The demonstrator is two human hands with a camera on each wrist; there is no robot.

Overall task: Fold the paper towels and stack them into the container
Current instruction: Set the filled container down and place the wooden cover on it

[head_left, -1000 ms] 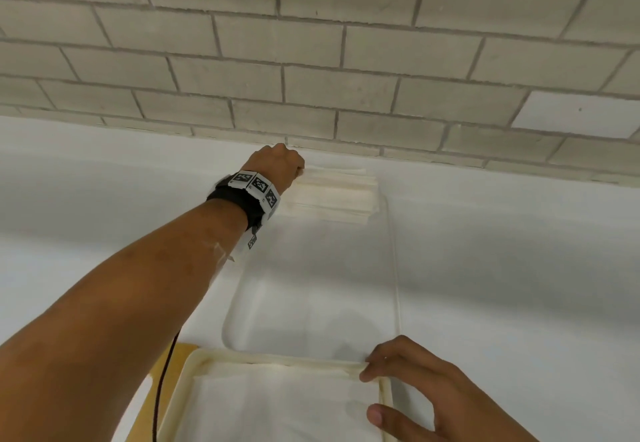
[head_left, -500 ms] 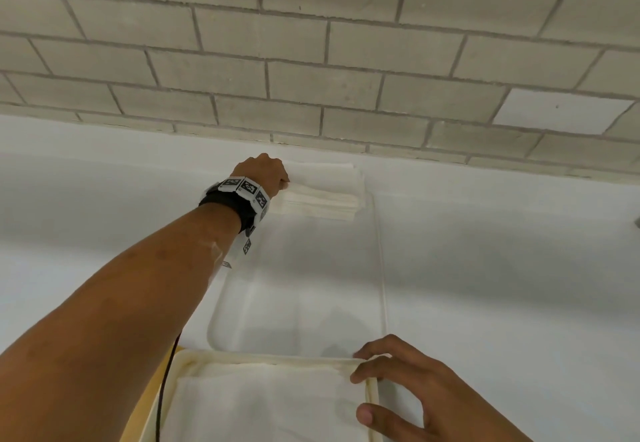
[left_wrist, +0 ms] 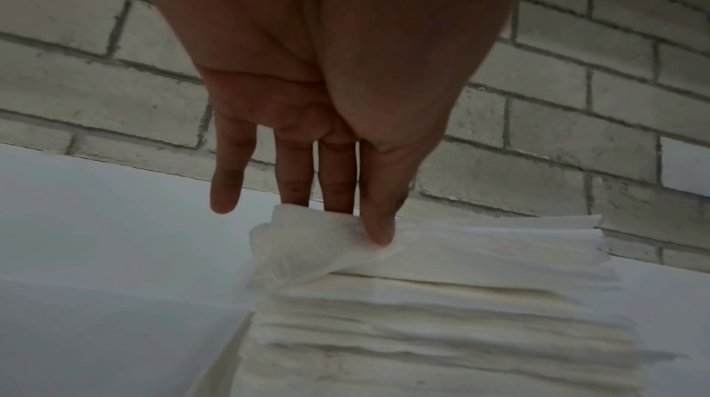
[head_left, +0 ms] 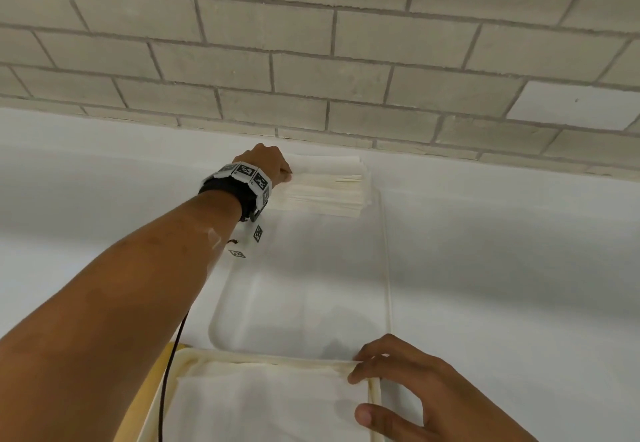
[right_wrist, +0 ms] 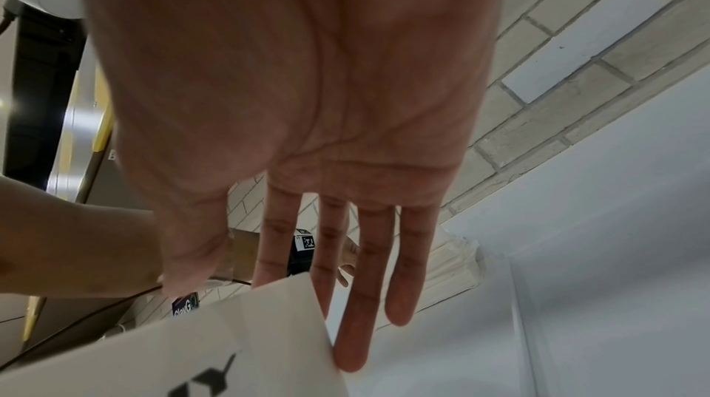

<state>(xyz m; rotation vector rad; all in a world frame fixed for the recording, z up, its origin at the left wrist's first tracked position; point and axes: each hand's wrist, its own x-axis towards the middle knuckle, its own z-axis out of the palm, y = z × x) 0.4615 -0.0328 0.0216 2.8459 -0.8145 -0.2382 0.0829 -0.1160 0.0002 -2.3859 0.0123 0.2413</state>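
A stack of white paper towels (head_left: 325,188) (left_wrist: 442,312) lies at the far end of the white table, close to the brick wall. My left hand (head_left: 273,164) (left_wrist: 353,218) reaches its left corner. Thumb and fingers pinch the top towel (left_wrist: 307,245) and lift its corner off the pile. Close to me stands a cream container (head_left: 277,360) with a flat white towel (head_left: 270,403) inside. On its far right corner rests my right hand (head_left: 398,382) (right_wrist: 346,312), fingers straight on the rim and thumb on the towel.
A clear plastic tray (head_left: 386,268) lies on the table between the container and the stack. A black cable (head_left: 169,372) hangs from my left wrist over a yellow surface (head_left: 152,389) beside the container. The brick wall (head_left: 311,60) closes off the far side.
Both hands have kept their places, the left at the stack's corner and the right on the container's corner. Only the head view has shifted a little.
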